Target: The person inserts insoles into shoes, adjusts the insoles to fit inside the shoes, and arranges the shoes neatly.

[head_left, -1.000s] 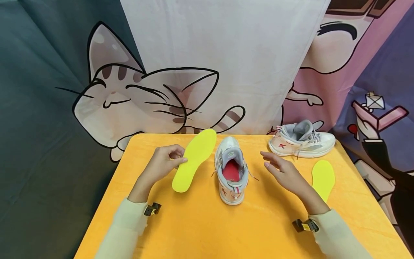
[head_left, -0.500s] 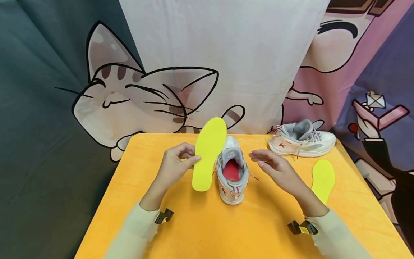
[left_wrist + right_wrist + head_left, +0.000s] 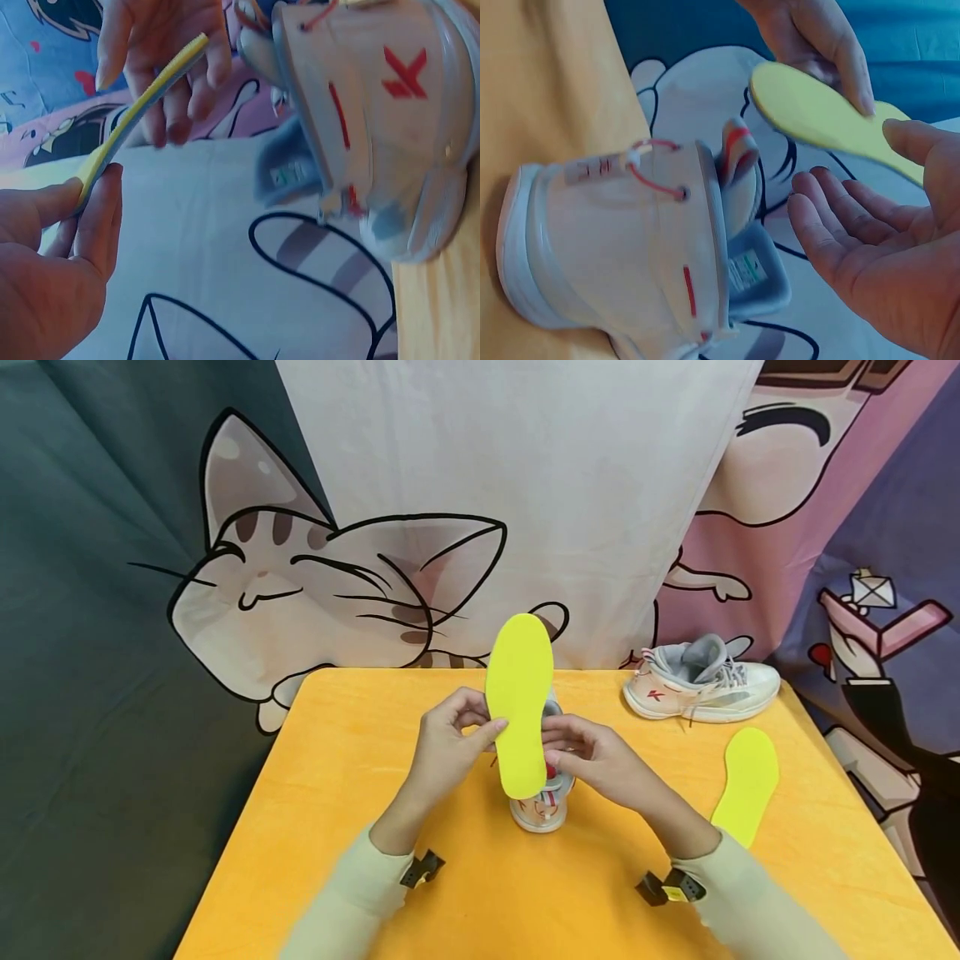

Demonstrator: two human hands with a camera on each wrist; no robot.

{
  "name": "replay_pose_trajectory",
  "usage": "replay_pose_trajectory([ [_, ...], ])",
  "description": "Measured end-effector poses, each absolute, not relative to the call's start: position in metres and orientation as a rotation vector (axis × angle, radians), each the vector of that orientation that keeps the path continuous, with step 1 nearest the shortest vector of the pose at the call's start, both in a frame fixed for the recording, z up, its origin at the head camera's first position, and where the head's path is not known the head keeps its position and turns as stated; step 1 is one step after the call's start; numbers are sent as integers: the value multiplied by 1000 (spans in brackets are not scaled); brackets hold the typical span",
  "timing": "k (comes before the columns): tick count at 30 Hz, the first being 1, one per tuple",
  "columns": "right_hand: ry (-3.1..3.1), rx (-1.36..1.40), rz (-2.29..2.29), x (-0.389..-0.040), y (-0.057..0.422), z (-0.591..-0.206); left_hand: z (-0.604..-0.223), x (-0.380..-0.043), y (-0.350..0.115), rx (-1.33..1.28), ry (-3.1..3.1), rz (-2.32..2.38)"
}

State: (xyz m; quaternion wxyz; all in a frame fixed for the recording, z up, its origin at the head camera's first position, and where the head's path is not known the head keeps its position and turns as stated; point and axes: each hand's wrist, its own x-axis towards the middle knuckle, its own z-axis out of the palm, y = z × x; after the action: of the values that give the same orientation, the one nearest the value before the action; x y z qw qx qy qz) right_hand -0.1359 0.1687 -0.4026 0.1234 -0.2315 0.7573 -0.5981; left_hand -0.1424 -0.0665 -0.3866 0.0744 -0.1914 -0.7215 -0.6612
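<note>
My left hand point(image 3: 448, 743) pinches a yellow insole point(image 3: 521, 693) between thumb and fingers, holding it raised over a white sneaker point(image 3: 536, 817). In the left wrist view the insole point(image 3: 124, 127) appears edge-on, yellow on one face and greyish on the other. My right hand point(image 3: 600, 758) is close at the insole's right side. Its fingers are loosely bent and spread, and the right wrist view shows a gap between the fingers point(image 3: 832, 206) and the insole point(image 3: 817, 112). The sneaker stands on its sole, heel towards me, its opening mostly hidden by the insole in the head view.
A second white sneaker point(image 3: 701, 681) stands at the table's back right, side-on. Another yellow insole point(image 3: 748, 781) lies flat in front of it. Yellow cloth covers the table point(image 3: 480, 893). A printed cartoon curtain point(image 3: 420, 443) hangs right behind the back edge.
My left hand has carried the insole rightward and up, turning it more upright, from beside the sneaker to over it. My right hand has moved left towards the insole.
</note>
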Motion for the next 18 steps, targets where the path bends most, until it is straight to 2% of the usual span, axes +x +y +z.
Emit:
replay_pose_trajectory([
  [11, 2448, -617, -1651, -136, 166, -409, -392, -137, -51, -577, -2150, -1902],
  [18, 2491, -678, -1615, -135, 175, -407, -377, -138, -54, -560, -2220, -1961],
])
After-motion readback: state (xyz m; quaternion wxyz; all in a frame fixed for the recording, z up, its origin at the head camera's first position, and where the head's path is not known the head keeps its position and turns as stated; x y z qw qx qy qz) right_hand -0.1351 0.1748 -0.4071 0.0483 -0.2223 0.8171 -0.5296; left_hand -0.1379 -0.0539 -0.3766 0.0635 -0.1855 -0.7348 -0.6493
